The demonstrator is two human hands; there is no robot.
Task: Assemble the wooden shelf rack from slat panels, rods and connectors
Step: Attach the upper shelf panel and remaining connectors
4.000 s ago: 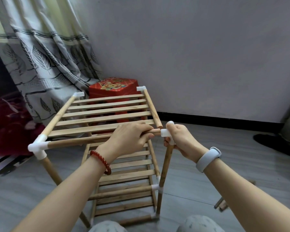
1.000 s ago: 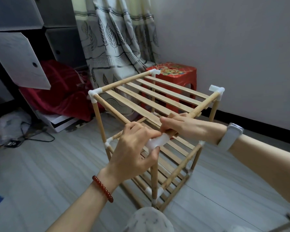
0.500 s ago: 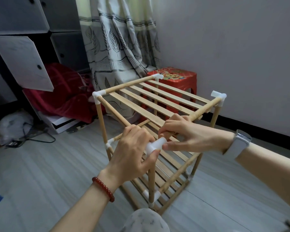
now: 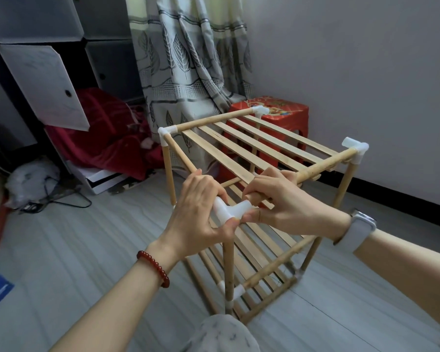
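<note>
Head view: my left hand (image 4: 196, 214) grips white plastic corner connector (image 4: 228, 210); right hand (image 4: 281, 203) pinches round wooden top rod (image 4: 325, 166) just beyond. I'd align rod end square, push straight in. Slatted rack top (image 4: 241, 146) farther out.

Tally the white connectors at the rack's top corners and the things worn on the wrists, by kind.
White top-corner connectors: 4
Red bead bracelet: 1
Pale wristband: 1
Total: 6
</note>
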